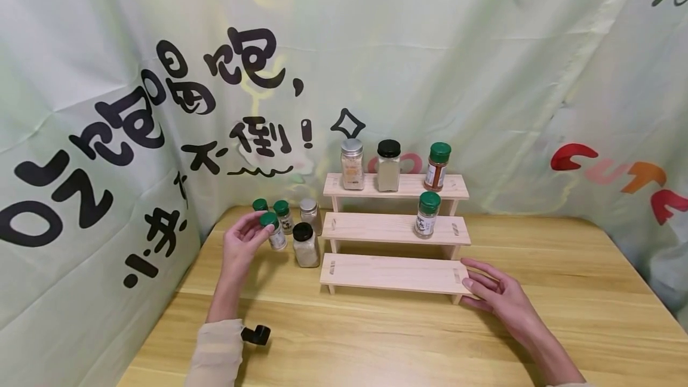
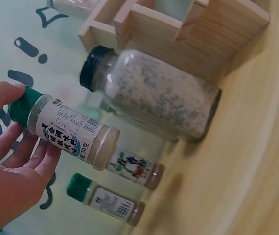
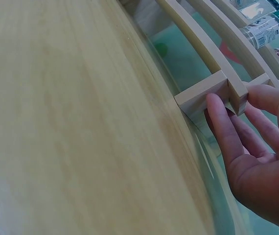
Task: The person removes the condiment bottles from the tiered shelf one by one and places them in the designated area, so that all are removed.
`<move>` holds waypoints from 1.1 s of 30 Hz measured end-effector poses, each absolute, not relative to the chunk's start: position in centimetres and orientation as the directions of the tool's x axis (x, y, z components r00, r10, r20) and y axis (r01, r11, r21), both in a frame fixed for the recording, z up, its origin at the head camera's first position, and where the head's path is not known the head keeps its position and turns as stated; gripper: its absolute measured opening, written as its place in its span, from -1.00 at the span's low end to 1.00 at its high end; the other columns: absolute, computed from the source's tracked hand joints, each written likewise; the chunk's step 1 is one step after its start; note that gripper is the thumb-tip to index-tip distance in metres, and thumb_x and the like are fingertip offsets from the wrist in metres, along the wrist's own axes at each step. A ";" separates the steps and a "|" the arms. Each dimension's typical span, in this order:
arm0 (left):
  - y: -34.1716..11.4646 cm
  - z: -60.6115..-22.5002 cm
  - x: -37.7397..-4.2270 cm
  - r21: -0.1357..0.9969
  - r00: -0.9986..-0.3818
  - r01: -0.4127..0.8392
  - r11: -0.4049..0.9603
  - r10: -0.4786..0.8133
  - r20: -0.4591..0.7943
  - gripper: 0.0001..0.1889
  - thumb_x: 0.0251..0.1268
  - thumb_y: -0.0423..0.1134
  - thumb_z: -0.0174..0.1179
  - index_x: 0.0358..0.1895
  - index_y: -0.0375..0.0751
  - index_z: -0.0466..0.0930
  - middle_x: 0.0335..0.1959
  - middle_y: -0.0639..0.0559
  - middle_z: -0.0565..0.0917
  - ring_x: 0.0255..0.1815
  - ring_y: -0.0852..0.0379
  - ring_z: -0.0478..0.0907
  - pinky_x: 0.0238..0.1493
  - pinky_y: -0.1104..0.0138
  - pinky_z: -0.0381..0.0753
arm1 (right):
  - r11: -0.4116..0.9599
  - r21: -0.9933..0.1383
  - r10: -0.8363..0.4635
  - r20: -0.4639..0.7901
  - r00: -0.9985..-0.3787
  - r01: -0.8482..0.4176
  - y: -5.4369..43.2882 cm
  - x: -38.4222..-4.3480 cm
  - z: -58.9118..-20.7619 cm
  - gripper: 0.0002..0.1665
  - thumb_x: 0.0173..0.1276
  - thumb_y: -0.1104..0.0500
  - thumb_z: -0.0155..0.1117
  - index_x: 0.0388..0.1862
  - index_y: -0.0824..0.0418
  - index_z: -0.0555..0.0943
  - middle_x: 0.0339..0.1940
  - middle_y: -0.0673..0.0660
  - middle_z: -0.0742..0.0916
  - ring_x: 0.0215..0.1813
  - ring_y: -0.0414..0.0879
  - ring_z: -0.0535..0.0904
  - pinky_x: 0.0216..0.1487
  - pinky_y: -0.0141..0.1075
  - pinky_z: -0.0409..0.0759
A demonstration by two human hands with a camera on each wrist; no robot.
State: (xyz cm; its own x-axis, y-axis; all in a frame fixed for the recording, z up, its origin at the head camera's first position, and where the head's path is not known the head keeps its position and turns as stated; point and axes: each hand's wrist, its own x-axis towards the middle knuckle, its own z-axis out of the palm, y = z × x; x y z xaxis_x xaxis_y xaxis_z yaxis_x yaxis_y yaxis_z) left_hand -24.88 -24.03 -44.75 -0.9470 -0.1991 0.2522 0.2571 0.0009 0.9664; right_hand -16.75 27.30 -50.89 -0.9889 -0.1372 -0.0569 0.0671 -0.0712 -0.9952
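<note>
Item one, a small clear spice jar with a green cap and printed white label (image 1: 276,237): we find it in the left hand (image 1: 242,240), the grip clamped on the cap; long axis nearly upright, cap uppermost and tipped slightly left, base apparently raised off the wood-grained bench (image 1: 376,339). Governing relation, as we judge it: the three-tier stepped rack of pale wood (image 1: 371,273) lies to the jar's right, its boards running crosswise to that upright axis, and the left hand is much the nearer to the jar. Between the two we list one clear jar with a black lid (image 1: 306,251) and, just beside the rack's left end, one clear jar with a silver lid (image 1: 312,220). Behind the held jar, two more green-capped jars (image 1: 287,224). On the middle tier, towards its right end, one green-capped jar with a white label (image 1: 426,223); on the top, a silver-lidded jar (image 1: 352,172), a black-lidded jar (image 1: 388,173) and a green-capped jar of red contents (image 1: 436,173). At the rack's right end, the right hand (image 1: 497,292), its grip closed on the lowest tier's corner. Outermost, a pale cloth backdrop with black lettering (image 1: 430,76).
</note>
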 end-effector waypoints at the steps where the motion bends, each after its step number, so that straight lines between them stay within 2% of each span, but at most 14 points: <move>1: -24.1 -45.0 -25.0 0.968 -0.949 0.249 0.000 -0.201 0.244 -0.56 0.26 -0.55 0.36 0.21 -0.50 0.54 0.04 -0.05 0.66 0.04 0.14 0.67 0.13 0.42 0.65 | -0.073 -0.995 -0.138 -0.056 -0.989 0.067 27.3 -16.8 -50.9 -0.34 0.53 0.27 0.27 0.52 0.40 0.32 0.15 -0.02 0.68 0.14 -0.23 0.67 0.07 -0.05 0.72; 5: -24.2 -45.9 -25.4 0.974 -0.953 0.228 -0.007 -0.208 0.222 -0.56 0.27 -0.55 0.36 0.21 -0.50 0.53 0.07 -0.09 0.65 0.08 0.11 0.65 0.15 0.42 0.64 | -0.074 -0.995 -0.139 -0.060 -0.988 0.071 27.4 -16.8 -50.9 -0.35 0.53 0.27 0.27 0.51 0.38 0.33 0.15 -0.03 0.68 0.14 -0.23 0.66 0.07 -0.05 0.72; 16: -24.2 -48.0 -26.1 0.976 -0.955 0.213 -0.055 -0.222 0.196 -0.54 0.21 -0.60 0.36 0.19 -0.57 0.52 0.01 -0.07 0.70 -0.03 0.19 0.68 0.10 0.42 0.67 | -0.086 -0.994 -0.147 -0.056 -0.988 0.069 27.4 -16.8 -50.9 -0.37 0.54 0.29 0.25 0.52 0.37 0.34 0.14 -0.05 0.69 0.14 -0.22 0.67 0.07 -0.04 0.72; 27: -24.7 -49.3 -26.4 0.989 -0.971 0.148 -0.022 -0.194 0.141 -0.54 0.25 -0.56 0.37 0.21 -0.54 0.52 0.18 -0.28 0.61 0.02 0.17 0.66 0.12 0.44 0.65 | -0.099 -0.993 -0.154 -0.051 -0.987 0.066 27.4 -16.8 -51.0 -0.38 0.54 0.29 0.24 0.51 0.36 0.35 0.12 -0.06 0.71 0.13 -0.20 0.68 0.06 -0.04 0.73; 33: -25.0 -49.5 -26.4 0.993 -0.980 0.117 -0.013 -0.164 0.114 -0.51 0.26 -0.51 0.39 0.24 -0.51 0.50 0.22 -0.33 0.57 0.08 0.12 0.64 0.13 0.46 0.64 | -0.095 -0.993 -0.152 -0.054 -0.987 0.069 27.5 -16.8 -51.1 -0.38 0.54 0.29 0.24 0.51 0.38 0.34 0.13 -0.07 0.70 0.14 -0.21 0.67 0.07 -0.04 0.73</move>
